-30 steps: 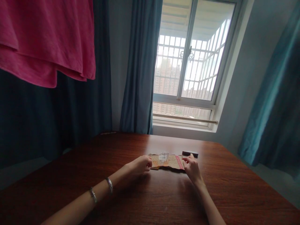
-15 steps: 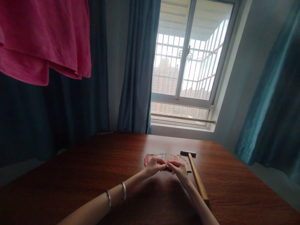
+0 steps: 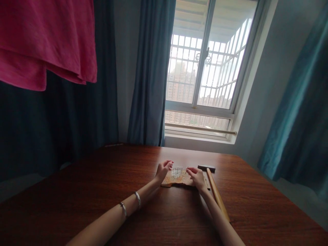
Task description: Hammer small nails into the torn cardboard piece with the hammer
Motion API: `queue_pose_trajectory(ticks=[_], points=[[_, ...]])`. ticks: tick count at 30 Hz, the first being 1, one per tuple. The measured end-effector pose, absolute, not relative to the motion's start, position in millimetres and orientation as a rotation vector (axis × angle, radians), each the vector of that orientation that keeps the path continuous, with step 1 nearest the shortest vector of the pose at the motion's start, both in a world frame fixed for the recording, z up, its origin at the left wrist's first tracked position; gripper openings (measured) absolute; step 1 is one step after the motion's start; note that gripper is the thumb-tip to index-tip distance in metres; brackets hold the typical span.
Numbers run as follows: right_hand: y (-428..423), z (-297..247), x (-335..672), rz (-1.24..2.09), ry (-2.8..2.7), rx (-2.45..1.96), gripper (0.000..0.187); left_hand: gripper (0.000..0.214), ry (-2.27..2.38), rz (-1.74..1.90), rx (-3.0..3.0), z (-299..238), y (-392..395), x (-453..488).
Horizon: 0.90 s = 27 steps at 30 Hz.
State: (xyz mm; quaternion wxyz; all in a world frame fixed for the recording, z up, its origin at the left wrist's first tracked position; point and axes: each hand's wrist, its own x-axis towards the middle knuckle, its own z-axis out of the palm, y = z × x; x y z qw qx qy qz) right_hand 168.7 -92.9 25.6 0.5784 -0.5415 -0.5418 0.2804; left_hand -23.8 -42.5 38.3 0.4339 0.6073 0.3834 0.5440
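Note:
A small speckled tan board (image 3: 179, 179) lies flat on the wooden table (image 3: 102, 191), with a cluster of thin metal nails (image 3: 177, 170) standing upright in it. My left hand (image 3: 163, 171) rests at the board's left end. Its fingers are loosely curled and apart, and the tips hover just left of the nails. My right hand (image 3: 196, 177) lies on the board's right part, with thumb and fingers pinched together close to the nails. What they pinch is too small to make out. Two bangles (image 3: 130, 204) sit on my left forearm.
A hammer with a long wooden handle (image 3: 217, 196) and a dark head (image 3: 206, 167) lies on the table just right of my right arm. Behind the table are a barred window (image 3: 205, 68) and blue curtains (image 3: 151, 75). A pink cloth (image 3: 46, 37) hangs at the upper left.
Both hands have moved apart from a joined pinch in front of the board to either side of the nails. The board now lies flatter and its pink strip no longer shows.

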Motion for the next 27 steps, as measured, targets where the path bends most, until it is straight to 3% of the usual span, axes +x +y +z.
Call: queue_pose_trajectory(ticks=[6,15,21,27], points=[[-64,15,169,0.553,-1.353,-1.283,0.031,0.037,0.853,1.340,1.274,30,-10,-9],[-60,5,165,0.472,-1.465,-1.299,0.030,0.052,0.702,1.250,1.048,21,-3,11],[-58,2,164,0.430,-1.535,-1.310,0.028,0.056,0.749,1.228,1.225,13,-6,9],[-58,-4,165,0.368,-1.599,-1.324,0.024,0.043,0.777,1.125,1.586,16,-9,10]])
